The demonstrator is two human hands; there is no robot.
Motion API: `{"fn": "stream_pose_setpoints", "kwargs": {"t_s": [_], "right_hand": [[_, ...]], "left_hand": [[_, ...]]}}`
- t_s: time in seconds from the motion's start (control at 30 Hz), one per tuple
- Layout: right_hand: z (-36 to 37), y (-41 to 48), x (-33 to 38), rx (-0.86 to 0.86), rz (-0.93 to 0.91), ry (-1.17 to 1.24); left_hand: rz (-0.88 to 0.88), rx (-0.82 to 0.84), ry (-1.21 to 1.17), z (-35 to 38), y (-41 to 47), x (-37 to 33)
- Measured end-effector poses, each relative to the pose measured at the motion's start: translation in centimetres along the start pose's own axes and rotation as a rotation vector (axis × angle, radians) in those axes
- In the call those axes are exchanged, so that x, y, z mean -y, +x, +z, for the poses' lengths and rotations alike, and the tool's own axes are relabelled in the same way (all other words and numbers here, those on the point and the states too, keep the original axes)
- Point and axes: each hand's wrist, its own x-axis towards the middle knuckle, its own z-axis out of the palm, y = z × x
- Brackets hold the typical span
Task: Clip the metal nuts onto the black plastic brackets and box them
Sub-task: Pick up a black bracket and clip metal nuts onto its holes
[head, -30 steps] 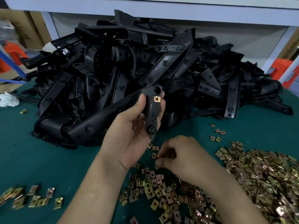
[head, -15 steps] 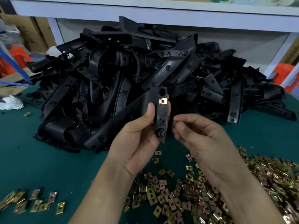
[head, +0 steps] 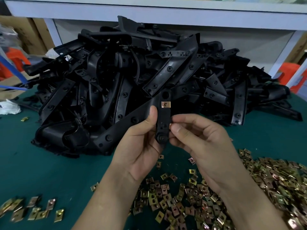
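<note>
My right hand (head: pixel 204 143) pinches a metal nut (head: pixel 170 125) at the right edge of the black bracket (head: pixel 163 120), gripped upright in my left hand (head: pixel 141 146). I'd push it on square until it seats like the clipped nut (head: pixel 166 104) above.

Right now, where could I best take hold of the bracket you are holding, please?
I would grip the black plastic bracket by its long arm, from the left: that part juts out bare, while the left hand and the right hand, pinching a clip nut, crowd the narrow end strip.
</note>
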Motion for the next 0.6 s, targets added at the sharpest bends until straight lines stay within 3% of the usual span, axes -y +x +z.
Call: {"fn": "stream_pose_setpoints", "kwargs": {"t_s": [0.5, 0.6], "right_hand": [[0.38, -0.15, -0.7, -0.012, -0.022, 0.064], [0.31, -0.16, -0.52, -0.02, -0.049, -0.02]], "left_hand": [[-0.021, -0.003, 0.032, 0.79, -0.52, 0.84], [-0.003, 0.031, 0.072, 0.95, -0.59, 0.59]]}}
